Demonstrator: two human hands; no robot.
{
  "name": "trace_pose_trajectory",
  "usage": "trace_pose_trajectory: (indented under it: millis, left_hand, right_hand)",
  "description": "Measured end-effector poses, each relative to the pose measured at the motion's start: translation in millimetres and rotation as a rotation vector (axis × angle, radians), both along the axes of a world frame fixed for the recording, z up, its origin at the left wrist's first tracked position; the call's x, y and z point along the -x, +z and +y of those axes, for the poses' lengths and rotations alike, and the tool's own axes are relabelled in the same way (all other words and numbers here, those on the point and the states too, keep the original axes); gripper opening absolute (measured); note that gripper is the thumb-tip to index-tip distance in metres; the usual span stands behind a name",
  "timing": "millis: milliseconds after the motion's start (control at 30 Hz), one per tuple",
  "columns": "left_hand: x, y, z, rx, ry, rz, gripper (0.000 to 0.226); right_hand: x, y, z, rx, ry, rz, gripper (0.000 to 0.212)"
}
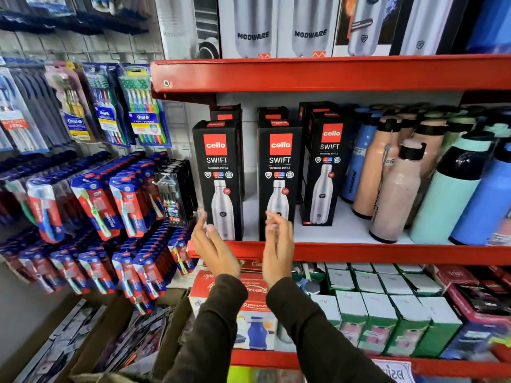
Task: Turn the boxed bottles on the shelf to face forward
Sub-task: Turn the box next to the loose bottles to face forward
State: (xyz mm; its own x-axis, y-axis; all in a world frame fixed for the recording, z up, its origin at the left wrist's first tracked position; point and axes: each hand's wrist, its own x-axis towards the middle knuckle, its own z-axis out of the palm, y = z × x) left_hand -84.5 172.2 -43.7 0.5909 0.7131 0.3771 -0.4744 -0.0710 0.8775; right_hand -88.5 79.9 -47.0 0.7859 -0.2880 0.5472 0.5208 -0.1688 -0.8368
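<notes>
Left hand [213, 244] and right hand [276, 244] open, empty, before the shelf [359, 252] front edge; third boxed bottle [323, 172] sits angled: grip its sides, swivel square

Three tall black cardboard bottle boxes [217, 178] each read "cello SWIFT". Grey-and-white boxes on the top shelf [282, 29] read "MODWARE". Hanging blue toothbrush packs [143, 106] read "Oral-B"; a neighbouring pack's red label [13, 124] reads "FREE".
</notes>
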Motion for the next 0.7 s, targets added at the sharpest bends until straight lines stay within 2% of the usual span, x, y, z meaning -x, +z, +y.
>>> trace_pose_trajectory:
  millis: [167, 367, 500, 700]
  left_hand:
    - [7, -4, -67, -0.079, -0.076, -0.082, 0.033]
    - [-1, 10, -148, -0.149, -0.399, -0.147, 0.035]
    - [-25, 18, -184, -0.175, -0.59, -0.069, 0.045]
    - [-83, 31, -200, -0.082, -0.631, 0.185, 0.054]
  right_hand:
    - [-14, 5, -61, -0.123, -0.172, -0.059, 0.024]
    - [-44, 15, -136, -0.146, -0.198, 0.038, 0.03]
    - [-68, 25, -169, -0.119, -0.141, 0.155, 0.044]
    - [-100, 38, -191, -0.076, 0.045, 0.34, 0.048]
